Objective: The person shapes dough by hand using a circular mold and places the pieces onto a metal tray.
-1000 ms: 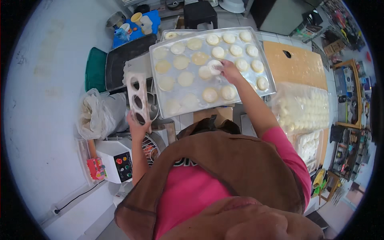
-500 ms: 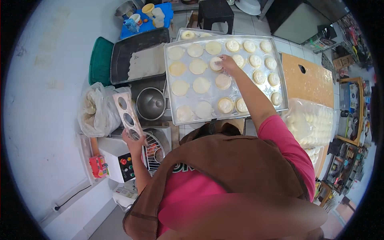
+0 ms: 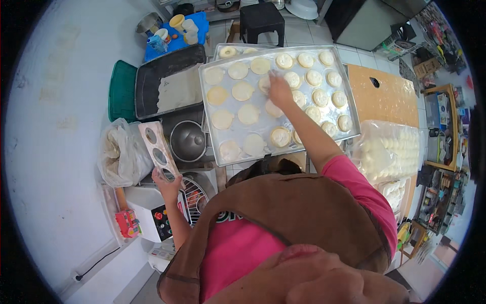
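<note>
My left hand (image 3: 168, 183) is closed round the lower end of a pale, narrow board (image 3: 160, 156) with a row of large round holes. It tilts upright, left of the tray. Over the large metal tray (image 3: 277, 158) reaches my right hand (image 3: 281, 91), its fingertips smeared by motion beside a pale dough round (image 3: 264, 84). Whether those fingers hold anything cannot be made out. Flat dough discs (image 3: 243, 90) lie in rows on the tray's left part. Thicker, stacked-looking rounds (image 3: 320, 97) fill the right part, and my forearm hides some of them.
Left of the tray stand a black bin (image 3: 144, 83) with white flour, a steel bowl (image 3: 188, 141) and a plastic bag (image 3: 124, 157). Another tray (image 3: 218, 49) lies partly underneath. Plastic-covered dough pieces (image 3: 390, 152) rest beside a wooden board (image 3: 385, 99) at right.
My right hand has come off the dough round it was fingering and shifted slightly aside. The round stays on the tray. My left hand still holds the holed board. The whole view has shifted slightly.
</note>
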`<state>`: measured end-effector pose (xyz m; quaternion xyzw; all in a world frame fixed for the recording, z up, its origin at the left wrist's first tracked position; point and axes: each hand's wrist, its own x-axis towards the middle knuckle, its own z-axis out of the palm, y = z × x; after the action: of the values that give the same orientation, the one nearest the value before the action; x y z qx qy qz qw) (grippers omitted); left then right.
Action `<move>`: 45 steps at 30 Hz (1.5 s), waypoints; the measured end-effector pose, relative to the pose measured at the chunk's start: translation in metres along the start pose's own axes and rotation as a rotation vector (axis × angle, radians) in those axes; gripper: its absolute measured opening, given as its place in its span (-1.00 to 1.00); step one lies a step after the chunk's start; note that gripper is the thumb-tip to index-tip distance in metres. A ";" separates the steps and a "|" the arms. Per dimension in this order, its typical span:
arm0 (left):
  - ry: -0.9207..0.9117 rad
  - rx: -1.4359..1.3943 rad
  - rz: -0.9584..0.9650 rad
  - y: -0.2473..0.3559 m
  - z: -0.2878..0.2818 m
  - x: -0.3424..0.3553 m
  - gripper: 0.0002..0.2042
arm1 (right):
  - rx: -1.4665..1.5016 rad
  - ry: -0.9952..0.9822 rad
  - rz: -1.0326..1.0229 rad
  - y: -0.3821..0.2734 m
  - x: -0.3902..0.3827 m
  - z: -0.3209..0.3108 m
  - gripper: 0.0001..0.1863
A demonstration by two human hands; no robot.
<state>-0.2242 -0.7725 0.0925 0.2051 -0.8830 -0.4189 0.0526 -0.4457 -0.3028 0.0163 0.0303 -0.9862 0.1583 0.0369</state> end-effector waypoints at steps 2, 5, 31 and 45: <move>-0.002 0.036 0.006 0.001 -0.002 -0.001 -0.06 | -0.103 0.036 -0.088 -0.010 -0.011 0.000 -0.22; -0.004 0.007 -0.001 0.002 -0.005 -0.004 -0.06 | -0.151 -0.160 -0.166 -0.016 -0.019 0.001 -0.10; -0.948 0.087 0.971 0.271 0.263 -0.119 -0.07 | -0.078 1.150 1.010 0.250 -0.570 -0.216 -0.63; -1.302 0.453 1.663 0.315 0.412 -0.437 -0.06 | 0.105 0.066 1.035 0.397 -0.750 -0.180 -0.59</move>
<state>-0.0354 -0.1211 0.1022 -0.7158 -0.6609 -0.1075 -0.1980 0.2839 0.1662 0.0021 -0.4645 -0.8612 0.2057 -0.0167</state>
